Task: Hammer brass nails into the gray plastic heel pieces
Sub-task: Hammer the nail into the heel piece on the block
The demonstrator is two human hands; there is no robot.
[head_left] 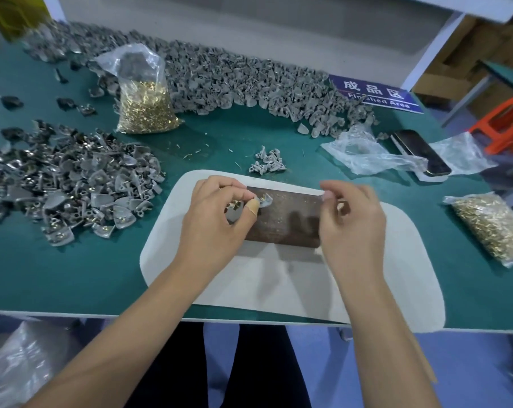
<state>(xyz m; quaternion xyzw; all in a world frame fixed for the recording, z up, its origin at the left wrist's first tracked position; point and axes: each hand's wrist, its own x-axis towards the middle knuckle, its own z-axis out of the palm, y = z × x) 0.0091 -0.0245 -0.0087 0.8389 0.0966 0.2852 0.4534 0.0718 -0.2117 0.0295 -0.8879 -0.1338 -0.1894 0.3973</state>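
**What the view hides or blurs**

The right hand (350,219) is smeared by motion, so whether its fingertips hold anything cannot be told. The left hand (217,213) covers most of the nails (234,205) and the lower part of the heel piece (265,200) it pinches. Both hands hide the ends of the brown block (287,219). The left-hand pile (66,184) runs off the frame's edge. Clear plastic (367,154) covers part of the phone (420,151).

sign (374,94): blue, far right of the table (72,275);
phone (420,153): dark, lying beside clear plastic (364,154);
stool (505,122): orange, beyond the table
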